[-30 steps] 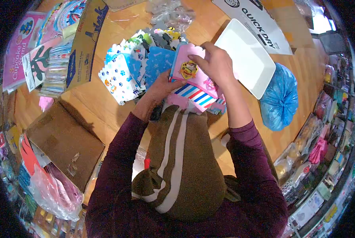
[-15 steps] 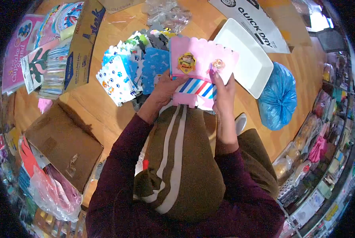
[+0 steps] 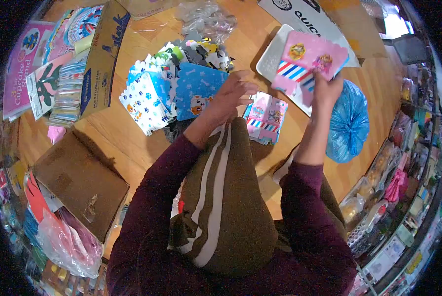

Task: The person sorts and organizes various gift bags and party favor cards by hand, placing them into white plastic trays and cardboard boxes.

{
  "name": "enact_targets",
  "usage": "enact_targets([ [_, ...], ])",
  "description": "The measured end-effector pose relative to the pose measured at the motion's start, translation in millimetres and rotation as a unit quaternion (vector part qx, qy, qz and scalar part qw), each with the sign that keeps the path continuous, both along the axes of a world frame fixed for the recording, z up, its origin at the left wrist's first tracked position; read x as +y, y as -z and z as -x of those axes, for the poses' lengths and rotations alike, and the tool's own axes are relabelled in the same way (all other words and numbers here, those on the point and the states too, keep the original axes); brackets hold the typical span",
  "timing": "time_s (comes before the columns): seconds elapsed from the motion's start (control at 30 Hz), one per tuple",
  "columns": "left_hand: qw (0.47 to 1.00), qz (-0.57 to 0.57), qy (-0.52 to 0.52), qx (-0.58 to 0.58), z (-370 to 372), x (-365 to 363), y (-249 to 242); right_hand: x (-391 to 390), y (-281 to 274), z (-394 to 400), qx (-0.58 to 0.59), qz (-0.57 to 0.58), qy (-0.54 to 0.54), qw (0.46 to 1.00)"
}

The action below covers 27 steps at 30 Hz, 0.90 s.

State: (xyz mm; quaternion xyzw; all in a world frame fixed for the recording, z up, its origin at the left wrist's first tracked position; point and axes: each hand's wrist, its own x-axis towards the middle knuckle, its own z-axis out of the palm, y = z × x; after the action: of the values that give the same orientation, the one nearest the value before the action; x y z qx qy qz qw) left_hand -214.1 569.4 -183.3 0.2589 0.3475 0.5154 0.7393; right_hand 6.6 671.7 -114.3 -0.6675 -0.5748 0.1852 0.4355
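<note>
My right hand (image 3: 327, 89) is closed on a pink scalloped box piece (image 3: 310, 56) with striped trim and character badges, raised over the white tray (image 3: 269, 60). My left hand (image 3: 231, 98) holds nothing, its fingers apart, beside a blue bone-patterned piece (image 3: 196, 86). Between my hands, near my knee, a smaller stack of pink striped pieces (image 3: 266, 118) lies on the floor. To the left sit white paw-print pieces (image 3: 146, 101), with green, grey and yellow scalloped pieces (image 3: 206, 52) behind.
A blue plastic bag (image 3: 348, 121) sits right of the tray. An open carton of packets (image 3: 105, 59) stands at the left, above a brown cardboard box (image 3: 80, 180). Clear plastic wrap (image 3: 208, 19) lies at the back. Stocked shelves (image 3: 403, 197) line the right.
My right hand has moved up and right with the pink piece, now over the tray. My left hand has let go and opened. The pink stack near my knee now shows.
</note>
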Motion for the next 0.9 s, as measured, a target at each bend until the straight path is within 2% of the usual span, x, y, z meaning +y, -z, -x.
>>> enact_targets([
  [0.03, 0.999, 0.025, 0.014, -0.027, 4.6, -4.4, -4.6, 16.9, 8.6, -3.5, 0.000, -0.001, 0.002, 1.000],
  [0.1, 0.999, 0.034, 0.019, -0.024, 10.3, -16.0, -4.2, 45.3, 19.2, -0.7, -0.201, 0.052, 0.112, 0.972],
  [0.2, 0.997, 0.061, 0.021, -0.038, 15.1, -30.2, 2.5, 68.7, 39.0, 27.3, -0.203, 0.174, 0.165, 0.949],
  [0.23, 0.995, 0.078, 0.022, -0.055, 15.8, -33.7, 4.8, 67.3, 50.3, 32.7, -0.241, 0.201, 0.117, 0.942],
  [0.27, 0.995, 0.080, 0.026, -0.053, 16.9, -35.5, 3.8, 69.2, 70.1, 40.3, -0.240, 0.206, 0.120, 0.941],
  [0.33, 0.993, 0.103, 0.019, -0.050, 19.9, -34.8, 0.8, 65.9, 69.0, 68.9, -0.215, 0.229, 0.090, 0.945],
  [0.43, 0.994, 0.102, 0.018, -0.041, 22.7, -34.1, -3.3, 59.9, 63.3, 93.6, -0.250, 0.263, 0.032, 0.931],
  [0.67, 0.995, 0.098, 0.020, -0.015, 22.7, -35.5, -4.2, 54.5, 67.7, 106.5, -0.140, 0.288, 0.059, 0.945],
  [0.9, 0.995, 0.094, 0.013, -0.010, 26.9, -40.7, -1.7, 43.1, 93.1, 115.3, -0.151, 0.283, 0.016, 0.947],
])
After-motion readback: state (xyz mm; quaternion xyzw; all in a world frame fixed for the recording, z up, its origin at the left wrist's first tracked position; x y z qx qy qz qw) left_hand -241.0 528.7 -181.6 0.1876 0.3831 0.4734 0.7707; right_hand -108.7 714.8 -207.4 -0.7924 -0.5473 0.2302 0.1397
